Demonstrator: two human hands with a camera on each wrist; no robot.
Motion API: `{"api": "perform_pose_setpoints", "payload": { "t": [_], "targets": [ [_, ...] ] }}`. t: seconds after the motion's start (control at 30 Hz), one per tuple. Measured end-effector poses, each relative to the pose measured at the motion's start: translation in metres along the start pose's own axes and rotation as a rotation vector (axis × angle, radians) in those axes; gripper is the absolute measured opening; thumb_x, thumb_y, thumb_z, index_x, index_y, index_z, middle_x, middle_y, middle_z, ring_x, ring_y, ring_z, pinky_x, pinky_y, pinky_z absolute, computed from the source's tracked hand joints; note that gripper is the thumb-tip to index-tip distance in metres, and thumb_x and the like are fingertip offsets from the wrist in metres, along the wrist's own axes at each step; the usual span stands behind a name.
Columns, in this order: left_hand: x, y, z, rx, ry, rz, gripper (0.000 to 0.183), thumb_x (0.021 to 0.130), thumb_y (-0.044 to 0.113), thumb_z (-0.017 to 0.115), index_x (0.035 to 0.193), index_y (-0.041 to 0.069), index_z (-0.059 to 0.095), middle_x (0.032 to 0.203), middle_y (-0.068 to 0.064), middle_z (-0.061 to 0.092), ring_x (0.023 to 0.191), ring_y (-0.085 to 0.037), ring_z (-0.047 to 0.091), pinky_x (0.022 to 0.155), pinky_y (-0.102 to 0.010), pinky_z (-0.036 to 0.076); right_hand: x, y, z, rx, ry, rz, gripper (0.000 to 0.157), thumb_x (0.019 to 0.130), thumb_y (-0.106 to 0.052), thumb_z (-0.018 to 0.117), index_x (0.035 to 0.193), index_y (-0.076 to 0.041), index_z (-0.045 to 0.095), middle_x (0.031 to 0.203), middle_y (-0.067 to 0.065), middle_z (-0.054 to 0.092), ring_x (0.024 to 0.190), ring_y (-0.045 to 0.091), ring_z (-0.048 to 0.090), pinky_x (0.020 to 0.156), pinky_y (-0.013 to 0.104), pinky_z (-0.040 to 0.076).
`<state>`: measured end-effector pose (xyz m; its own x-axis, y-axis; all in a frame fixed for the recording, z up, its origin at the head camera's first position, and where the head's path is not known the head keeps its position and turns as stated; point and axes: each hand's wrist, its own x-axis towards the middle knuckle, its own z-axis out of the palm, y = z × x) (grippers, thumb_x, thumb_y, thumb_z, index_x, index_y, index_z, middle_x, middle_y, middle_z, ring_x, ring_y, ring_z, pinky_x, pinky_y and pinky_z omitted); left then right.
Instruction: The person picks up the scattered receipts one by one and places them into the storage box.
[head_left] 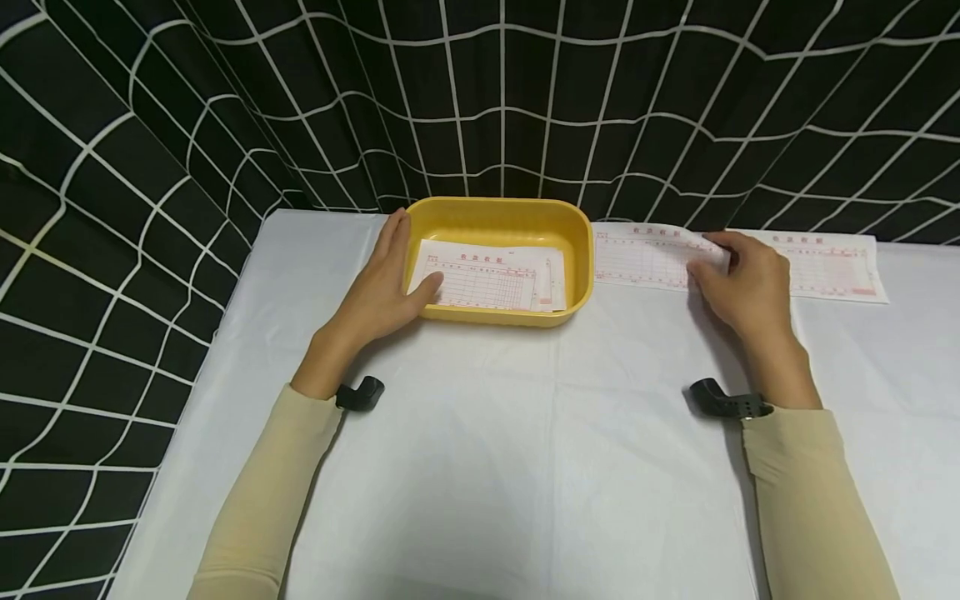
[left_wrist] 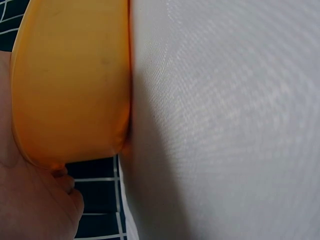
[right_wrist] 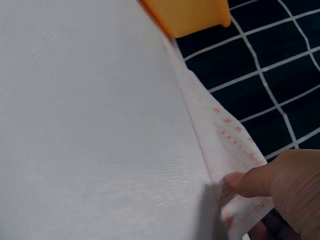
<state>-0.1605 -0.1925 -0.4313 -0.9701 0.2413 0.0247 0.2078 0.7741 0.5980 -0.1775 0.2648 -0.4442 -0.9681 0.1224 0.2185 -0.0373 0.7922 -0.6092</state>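
My left hand (head_left: 380, 292) holds the left end of a yellow plastic basin (head_left: 495, 318). Its thumb reaches over the front rim, while the fingers lie along the left side. Inside the basin are white receipt slips (head_left: 480, 279) printed in red, overlapping each other. To the right, my right hand (head_left: 750, 279) pinches the right end of another receipt slip (head_left: 637, 254) between thumb and fingers. That end curls up off the table; the left part lies beside the basin. The right wrist view shows the pinched receipt slip (right_wrist: 220, 137) bent, with some fingers hidden behind it.
Another receipt slip (head_left: 836, 267) lies right of my right hand, partly covered by it. A white cloth (head_left: 525, 450) covers the table. Behind and to the left hangs a black curtain (head_left: 480, 100) with a white grid. Each wrist carries a black strap mount (head_left: 727, 402).
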Motion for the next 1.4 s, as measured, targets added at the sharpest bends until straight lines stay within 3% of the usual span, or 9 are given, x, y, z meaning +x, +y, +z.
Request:
{"api": "perform_pose_setpoints", "payload": {
  "t": [0.1,0.2,0.3,0.5,0.6,0.7,0.8,1.13,1.4],
  "targets": [
    [0.001,0.0,0.0,0.002,0.001,-0.005,0.095,0.101,0.048,0.056,0.172,0.011,0.004,0.181,-0.003,-0.001,0.166,-0.026,0.018,0.134,-0.049,0.025,-0.001,0.002,-0.004,0.0,0.01,-0.008,0.039,0.092,-0.011,0.071,0.129,0.003,0.073,0.091,0.025,0.067,0.074,0.006,0.041,0.067,0.024,0.029],
    [0.001,0.001,0.0,0.003,0.003,-0.008,0.095,0.101,0.048,0.057,0.172,0.011,0.005,0.181,-0.003,0.0,0.166,-0.026,0.019,0.133,-0.05,0.026,0.0,0.003,-0.009,0.012,-0.009,0.004,0.039,0.092,-0.011,0.068,0.128,0.003,0.073,0.081,0.017,0.058,0.072,0.005,0.038,0.066,0.025,0.028],
    [0.001,0.001,0.0,0.0,0.005,-0.007,0.095,0.101,0.047,0.057,0.172,0.011,0.005,0.181,-0.003,0.0,0.166,-0.026,0.02,0.133,-0.05,0.026,0.001,0.002,-0.015,0.019,-0.036,0.034,0.039,0.093,-0.013,0.07,0.128,0.005,0.072,0.082,0.013,0.059,0.072,0.002,0.041,0.067,0.022,0.031],
    [0.0,0.001,0.0,0.006,0.0,-0.008,0.095,0.101,0.047,0.056,0.171,0.008,0.005,0.181,-0.003,-0.001,0.166,-0.026,0.018,0.134,-0.049,0.025,0.001,0.0,-0.025,0.024,-0.087,0.118,0.042,0.095,-0.019,0.073,0.126,0.009,0.069,0.107,0.025,0.071,0.071,-0.02,0.044,0.066,0.006,0.037],
    [0.0,0.0,0.0,0.011,-0.001,-0.008,0.095,0.101,0.048,0.056,0.171,0.007,0.005,0.181,-0.005,0.0,0.167,-0.026,0.018,0.134,-0.048,0.024,0.0,0.001,-0.028,0.029,-0.092,0.127,0.038,0.097,-0.022,0.07,0.121,0.007,0.072,0.09,-0.002,0.074,0.071,-0.02,0.045,0.067,0.006,0.037],
    [0.0,0.001,0.0,0.011,0.003,-0.004,0.095,0.101,0.047,0.056,0.171,0.008,0.005,0.181,-0.006,0.001,0.166,-0.026,0.018,0.134,-0.049,0.025,-0.001,0.001,-0.032,0.04,-0.098,0.115,0.036,0.099,-0.026,0.067,0.114,0.005,0.075,0.07,-0.037,0.056,0.07,-0.02,0.046,0.067,0.007,0.037],
    [0.001,0.001,0.0,0.01,0.006,-0.001,0.095,0.101,0.047,0.056,0.171,0.008,0.006,0.18,-0.008,0.003,0.166,-0.026,0.019,0.134,-0.049,0.025,-0.002,0.001,-0.036,0.043,-0.111,0.105,0.036,0.1,-0.027,0.066,0.114,0.005,0.075,0.063,-0.051,0.043,0.069,-0.022,0.046,0.066,0.006,0.037],
    [0.001,0.001,0.001,0.007,0.001,-0.006,0.095,0.101,0.047,0.056,0.171,0.008,0.005,0.181,-0.006,0.001,0.166,-0.026,0.018,0.134,-0.049,0.025,-0.005,-0.003,-0.05,0.052,-0.129,0.201,0.043,0.099,-0.028,0.07,0.127,0.005,0.069,0.07,-0.043,0.045,0.071,-0.021,0.05,0.063,0.004,0.043],
    [0.001,0.001,0.0,0.013,0.0,-0.011,0.095,0.101,0.047,0.056,0.171,0.009,0.005,0.181,-0.004,0.0,0.167,-0.025,0.017,0.134,-0.048,0.025,-0.005,-0.017,-0.069,0.198,-0.074,0.253,0.032,0.098,-0.023,0.073,0.121,-0.001,0.067,0.076,-0.036,0.056,0.071,-0.015,0.059,0.063,0.005,0.051]
  ]
}}
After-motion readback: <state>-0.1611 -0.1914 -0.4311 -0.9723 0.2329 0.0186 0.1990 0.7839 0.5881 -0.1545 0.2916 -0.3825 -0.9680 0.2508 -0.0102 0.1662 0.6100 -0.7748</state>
